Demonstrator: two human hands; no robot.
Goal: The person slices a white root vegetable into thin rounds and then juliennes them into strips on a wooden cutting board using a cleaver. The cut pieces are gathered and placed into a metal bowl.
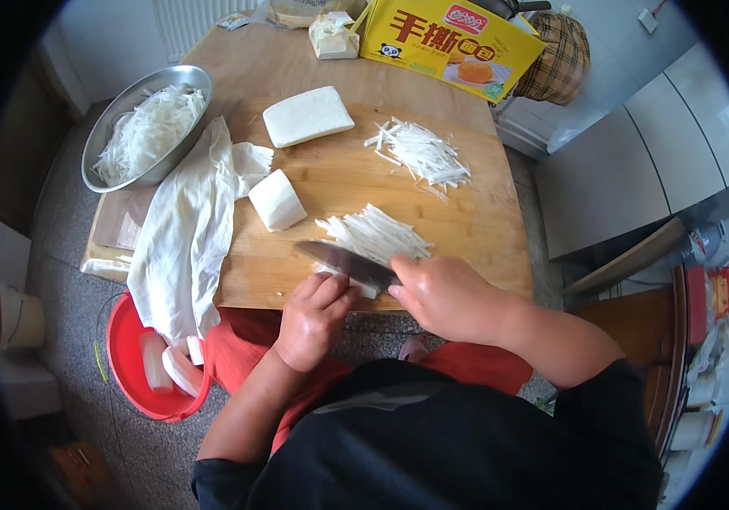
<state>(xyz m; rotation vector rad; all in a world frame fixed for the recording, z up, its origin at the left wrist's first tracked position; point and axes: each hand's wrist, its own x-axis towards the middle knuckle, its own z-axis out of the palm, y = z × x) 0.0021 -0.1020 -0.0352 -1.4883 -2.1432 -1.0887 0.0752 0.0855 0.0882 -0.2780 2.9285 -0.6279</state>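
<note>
My right hand (444, 296) grips the handle of a kitchen knife (348, 261), its blade angled to the upper left over the near edge of the wooden board (479, 255). Under the curled fingers of my left hand (316, 312) lies a piece of white radish (366, 291), partly hidden by the blade and fingers. Just beyond the blade is a pile of white radish strips (377, 233). A second pile (421, 153) sits farther right. A short white chunk (277, 200) and a larger white block (308, 116) rest on the board's left part.
A steel bowl (202, 121) of shreds stands at the table's left edge beside a white cloth (179, 236) hanging over it. Below, a red bucket (122, 376) holds several white pieces. A yellow carton (453, 48) and a small wrapped package (334, 39) stand at the back.
</note>
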